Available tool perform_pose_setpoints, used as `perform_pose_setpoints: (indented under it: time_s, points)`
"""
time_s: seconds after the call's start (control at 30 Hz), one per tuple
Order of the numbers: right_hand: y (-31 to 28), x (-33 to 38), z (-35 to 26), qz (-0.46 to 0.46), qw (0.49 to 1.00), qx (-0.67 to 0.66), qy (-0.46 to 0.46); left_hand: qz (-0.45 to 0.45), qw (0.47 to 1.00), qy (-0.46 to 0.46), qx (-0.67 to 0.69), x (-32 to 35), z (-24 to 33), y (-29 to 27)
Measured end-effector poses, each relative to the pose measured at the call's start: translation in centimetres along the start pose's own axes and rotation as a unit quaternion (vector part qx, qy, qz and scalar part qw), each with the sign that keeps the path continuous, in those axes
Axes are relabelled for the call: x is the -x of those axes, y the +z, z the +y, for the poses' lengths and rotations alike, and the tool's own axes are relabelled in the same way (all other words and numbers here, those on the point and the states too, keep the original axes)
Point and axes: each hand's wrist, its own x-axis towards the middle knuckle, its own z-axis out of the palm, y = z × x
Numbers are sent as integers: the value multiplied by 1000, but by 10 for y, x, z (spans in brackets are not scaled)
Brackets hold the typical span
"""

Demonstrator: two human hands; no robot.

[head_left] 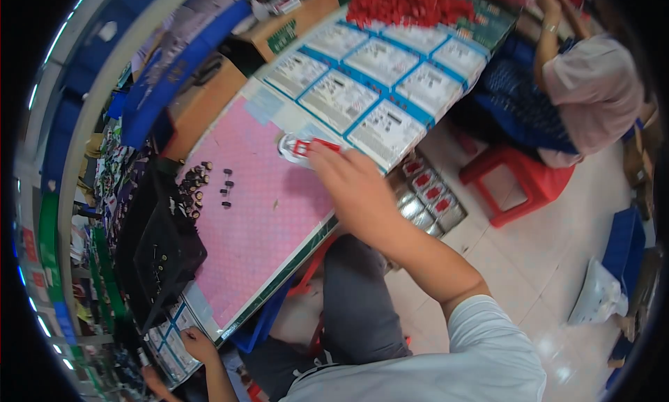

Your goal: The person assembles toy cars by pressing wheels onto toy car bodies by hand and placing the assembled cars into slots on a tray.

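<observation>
My right hand (348,182) is over the far right part of a pink gridded mat (244,256), its fingers closed on a small red plastic part (300,148). Under and beside that part is a shiny, whitish round-edged piece (286,153); whether I hold it too I cannot tell. At the near left corner of the table, my left hand (198,344) is closed with its fingertips together; what they hold, if anything, is too small to make out. Several small dark cylindrical parts (226,186) lie on the mat, beside a heap of dark parts with gold-coloured ends (195,186).
A black bin (164,256) stands at the mat's left. Printed sheets with blue borders (341,95) cover the far table, below a red parts pile (411,6). On the right are a tray of red pieces (432,193), a red stool (516,182) and a seated person (592,88).
</observation>
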Motion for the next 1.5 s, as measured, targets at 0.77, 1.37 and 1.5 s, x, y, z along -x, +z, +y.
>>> perform_pose_setpoints:
  time_s: [0.77, 1.37, 1.5]
  points:
    - [78, 472, 198, -204, 733, 79, 644, -54, 997, 59, 2, 1, 21, -1]
    - [224, 527, 443, -72, 572, 3, 817, -49, 994, 45, -87, 22, 92, -4]
    - [225, 518, 442, 31, 448, 131, 884, -29, 993, 90, -77, 41, 113, 13]
